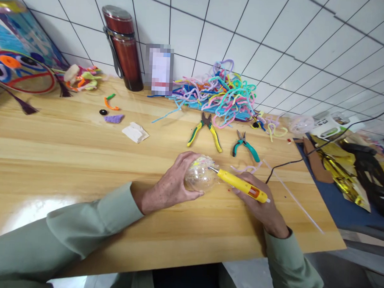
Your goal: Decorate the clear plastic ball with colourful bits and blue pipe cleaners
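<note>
My left hand [174,181] is closed around a clear plastic ball [199,180] with small pale and yellow bits showing at its upper side. In my right hand [259,206] lies a yellow hot glue gun [238,183], slim and pen-like, its fingers wrapped round the body. The gun's metal tip meets or nearly meets the ball's right side; contact is hard to tell. A short translucent stick end pokes out at its rear. Beyond the hands lie yellow-green pliers [206,132] and teal needle-nose pliers [245,146], both with handles spread.
A heap of coloured pipe cleaners [222,96] lies against the tiled wall, beside a blurred phone [160,70] and a red thermos [124,52]. A black cord [306,155] crosses the right side near a thin clear stick [293,197]. Folded white paper [135,132] rests left of the pliers.
</note>
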The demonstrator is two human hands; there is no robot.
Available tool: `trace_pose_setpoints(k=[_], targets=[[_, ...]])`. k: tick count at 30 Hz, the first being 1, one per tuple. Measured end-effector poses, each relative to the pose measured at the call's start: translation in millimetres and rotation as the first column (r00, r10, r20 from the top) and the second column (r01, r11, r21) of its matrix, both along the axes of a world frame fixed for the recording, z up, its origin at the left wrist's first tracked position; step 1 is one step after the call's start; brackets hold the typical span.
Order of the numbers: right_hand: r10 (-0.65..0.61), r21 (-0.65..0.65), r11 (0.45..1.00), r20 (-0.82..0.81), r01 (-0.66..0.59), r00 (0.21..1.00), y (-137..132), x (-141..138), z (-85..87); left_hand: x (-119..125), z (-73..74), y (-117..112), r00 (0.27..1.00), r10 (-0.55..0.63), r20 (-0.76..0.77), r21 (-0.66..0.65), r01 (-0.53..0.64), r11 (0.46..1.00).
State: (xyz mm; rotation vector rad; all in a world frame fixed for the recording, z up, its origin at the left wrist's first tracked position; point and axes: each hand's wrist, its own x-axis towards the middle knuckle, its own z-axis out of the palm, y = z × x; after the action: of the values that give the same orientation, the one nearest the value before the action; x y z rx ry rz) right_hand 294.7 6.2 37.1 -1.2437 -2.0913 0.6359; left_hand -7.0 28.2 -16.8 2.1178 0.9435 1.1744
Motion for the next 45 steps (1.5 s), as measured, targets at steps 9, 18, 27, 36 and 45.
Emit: trace_pose_setpoints(k=[9, 18, 27, 36, 45], targets=[[0.024, 0.013, 1.000, 0.005, -0.024, 1.000, 0.2, -0.3, -4.5, 1.0, -0.5, -0.6, 1.000, -0.004, 0.005, 0.005, 0.004, 1.000], [0.023, 0.059, 0.998, 0.017, -0.024, 1.000, -0.5, 1.8, -9.6, -0.3, -0.4, 0.5, 1.000, -0.001, -0.004, 0.011, 0.001, 1.000], [-0.017, 0.046, 0.999, 0.017, 0.017, 1.000, 0.8, 1.4, -6.0, -0.4, -0.1, 0.5, 1.000, -0.013, -0.002, 0.004, 0.013, 1.000], [-0.035, 0.026, 0.999, -0.040, 0.036, 0.999, -0.3, -1.3, -6.1, 1.7, 0.1, -0.1, 1.000, 0.002, 0.018, 0.028, -0.002, 1.000], [-0.037, 0.021, 0.999, -0.068, 0.039, 0.997, -0.8, -2.7, -5.4, 0.6, -2.5, 0.4, 1.000, 0.011, -0.011, 0.025, -0.011, 1.000]])
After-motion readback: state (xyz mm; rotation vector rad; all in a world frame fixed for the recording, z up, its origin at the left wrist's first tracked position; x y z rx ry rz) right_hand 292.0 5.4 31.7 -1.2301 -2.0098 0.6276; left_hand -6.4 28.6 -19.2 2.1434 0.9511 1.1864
